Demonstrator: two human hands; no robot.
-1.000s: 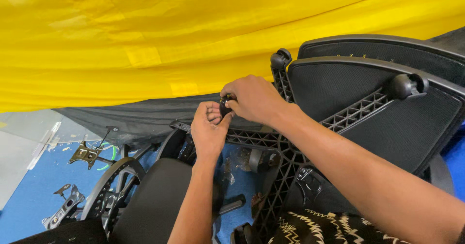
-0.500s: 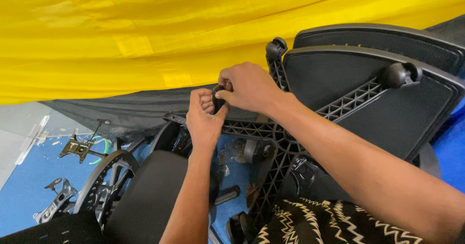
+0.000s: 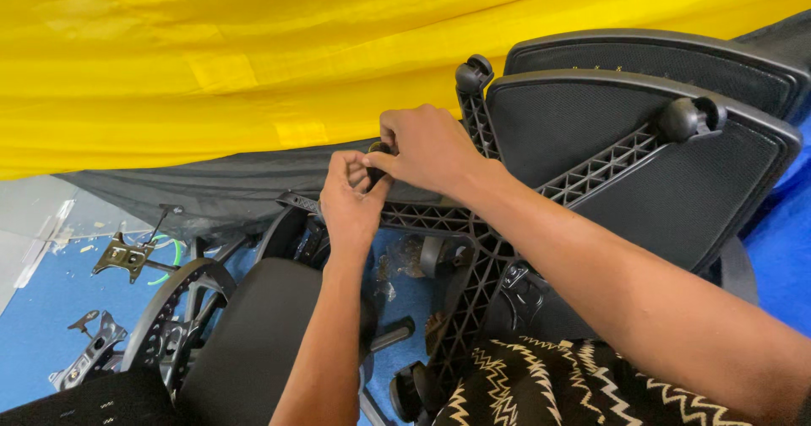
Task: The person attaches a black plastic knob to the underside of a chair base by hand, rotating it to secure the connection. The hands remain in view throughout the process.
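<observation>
Black plastic caster wheel point(image 3: 378, 150) sits pinched between our left hand point(image 3: 351, 202) and right hand point(image 3: 427, 149), at one arm-tip of the ribbed black star-shaped chair base point(image 3: 473, 232).

A yellow cloth point(image 3: 253, 62) hangs behind, metal brackets point(image 3: 127, 255) lie on the blue floor point(image 3: 51, 308), and a black seat cushion point(image 3: 245, 333) stands near.
</observation>
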